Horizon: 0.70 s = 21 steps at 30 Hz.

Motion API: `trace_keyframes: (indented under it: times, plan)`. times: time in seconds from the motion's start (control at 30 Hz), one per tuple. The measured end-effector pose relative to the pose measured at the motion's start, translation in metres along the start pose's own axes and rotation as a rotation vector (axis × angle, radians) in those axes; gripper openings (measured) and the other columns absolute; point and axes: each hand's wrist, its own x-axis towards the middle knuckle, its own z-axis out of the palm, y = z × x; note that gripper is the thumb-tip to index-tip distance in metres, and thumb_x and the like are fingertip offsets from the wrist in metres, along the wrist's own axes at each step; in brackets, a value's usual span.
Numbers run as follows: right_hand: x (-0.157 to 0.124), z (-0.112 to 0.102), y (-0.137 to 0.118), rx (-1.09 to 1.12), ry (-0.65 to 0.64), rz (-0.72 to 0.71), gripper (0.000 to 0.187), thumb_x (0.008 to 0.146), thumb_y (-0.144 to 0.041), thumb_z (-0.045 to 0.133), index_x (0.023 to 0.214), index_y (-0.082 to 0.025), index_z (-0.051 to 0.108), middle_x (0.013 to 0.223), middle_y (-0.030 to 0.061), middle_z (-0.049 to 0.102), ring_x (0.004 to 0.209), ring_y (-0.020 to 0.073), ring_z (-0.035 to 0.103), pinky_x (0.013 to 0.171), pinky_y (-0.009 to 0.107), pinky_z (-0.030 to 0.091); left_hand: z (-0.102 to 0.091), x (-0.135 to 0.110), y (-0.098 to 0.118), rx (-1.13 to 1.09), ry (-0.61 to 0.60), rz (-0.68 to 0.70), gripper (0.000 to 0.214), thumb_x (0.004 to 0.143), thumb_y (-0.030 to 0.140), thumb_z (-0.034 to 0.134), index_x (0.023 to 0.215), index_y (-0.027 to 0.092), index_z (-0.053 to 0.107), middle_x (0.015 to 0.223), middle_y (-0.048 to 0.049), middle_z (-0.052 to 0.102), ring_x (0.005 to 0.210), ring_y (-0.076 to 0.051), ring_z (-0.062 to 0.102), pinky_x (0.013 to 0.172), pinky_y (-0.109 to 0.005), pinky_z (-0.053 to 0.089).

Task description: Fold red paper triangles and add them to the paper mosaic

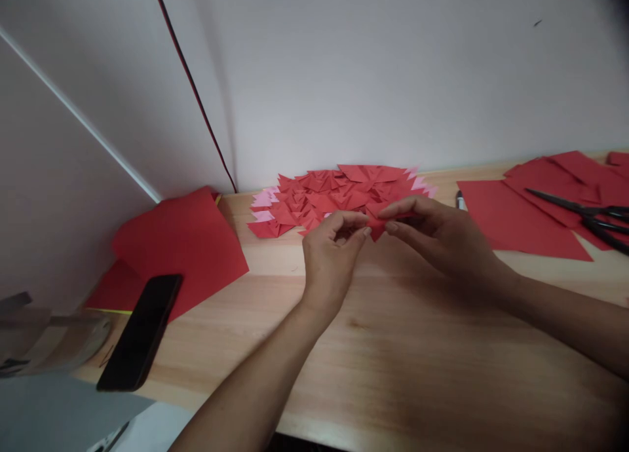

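Note:
Between my two hands is a small folded piece of red paper (376, 228), held just above the table. My left hand (335, 245) pinches its left side between thumb and fingertips. On the right side, the thumb and index finger of my right hand (437, 232) close on the same piece. Right behind it lies a pile of folded red paper pieces (322, 193), with pink folded pieces (264, 203) showing at its left end and more pink at its right. My fingers cover part of the held paper.
Red paper sheets (187, 242) lie at the left, with a black phone (142, 334) over their edge. Black-handled scissors (584, 211) rest on red sheets (521, 219) at the right, near a marker (460, 200). A clear container (73, 340) stands at far left. The wall borders the wooden table (393, 360).

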Motion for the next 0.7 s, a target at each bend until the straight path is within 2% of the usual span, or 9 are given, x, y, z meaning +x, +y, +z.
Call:
trace_keyframes:
  times: [0.27, 0.57, 0.7]
  plan:
    - [0.0008, -0.0019, -0.0013, -0.054, 0.026, -0.091, 0.016, 0.087, -0.039, 0.067, 0.096, -0.027, 0.067, 0.085, 0.0003, 0.074, 0.079, 0.02, 0.071, 0.072, 0.034, 0.055, -0.0002, -0.0024, -0.0006, 0.073, 0.042, 0.142, 0.013, 0.077, 0.009, 0.07, 0.082, 0.02, 0.075, 0.084, -0.002, 0.073, 0.081, -0.013, 0.067, 0.077, -0.027, 0.053]
    - [0.0028, -0.0042, -0.0015, -0.198, 0.081, -0.199, 0.009, 0.088, -0.031, 0.067, 0.096, -0.028, 0.068, 0.09, -0.0015, 0.074, 0.078, 0.0172, 0.069, 0.068, 0.03, 0.054, 0.0002, -0.0018, 0.0008, -0.007, 0.04, 0.079, 0.012, 0.075, 0.009, 0.072, 0.08, 0.019, 0.075, 0.082, -0.002, 0.073, 0.08, -0.013, 0.067, 0.077, -0.026, 0.054]
    - [0.0032, -0.006, -0.0008, -0.237, 0.092, -0.235, 0.009, 0.087, -0.029, 0.068, 0.096, -0.027, 0.068, 0.091, -0.0019, 0.074, 0.078, 0.0171, 0.069, 0.066, 0.029, 0.053, -0.0011, -0.0012, 0.0014, -0.036, 0.022, 0.005, 0.01, 0.075, 0.011, 0.072, 0.081, 0.019, 0.076, 0.082, -0.0015, 0.074, 0.078, -0.013, 0.067, 0.076, -0.026, 0.053]
